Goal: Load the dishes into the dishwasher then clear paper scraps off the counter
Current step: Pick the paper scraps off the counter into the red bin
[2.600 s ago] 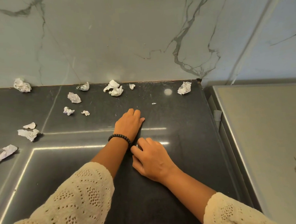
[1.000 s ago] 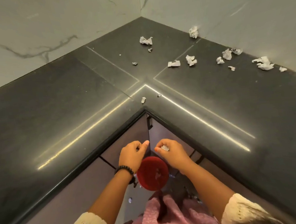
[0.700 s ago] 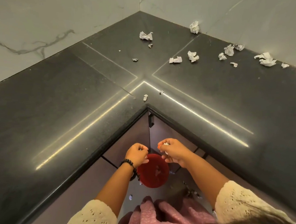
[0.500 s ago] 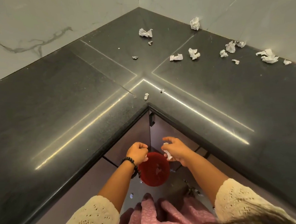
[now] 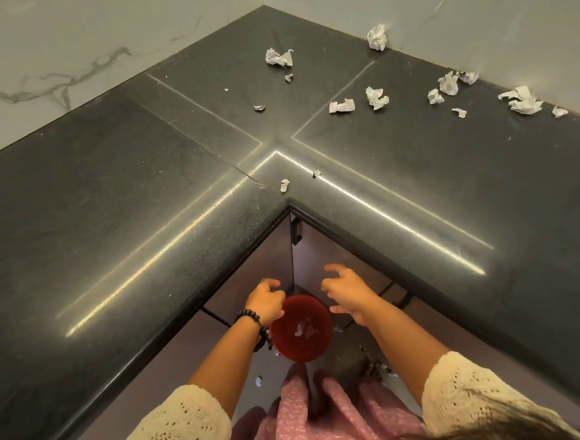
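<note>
A red bin (image 5: 291,352) stands on the floor in the inner corner of the black L-shaped counter (image 5: 126,203), with a few white paper scraps (image 5: 300,329) inside. My left hand (image 5: 266,304) hovers over the bin's left rim with its fingers curled; I see nothing in it. My right hand (image 5: 348,293) is above the right rim, fingers spread and empty. Several crumpled paper scraps lie on the counter: one (image 5: 279,57) near the far corner, one (image 5: 377,37) against the wall, a pair (image 5: 376,97) in the middle, and a cluster (image 5: 522,100) at the right.
Two tiny scraps (image 5: 284,185) lie at the counter's inner corner edge. Marble walls (image 5: 63,46) back the counter on both sides. Brown cabinet doors (image 5: 250,257) stand under the counter. A few scraps (image 5: 258,380) lie on the floor beside the bin.
My right hand held a scrap over the bin and has now spread open; the scrap is gone from it. Before that, both hands left the counter for the bin.
</note>
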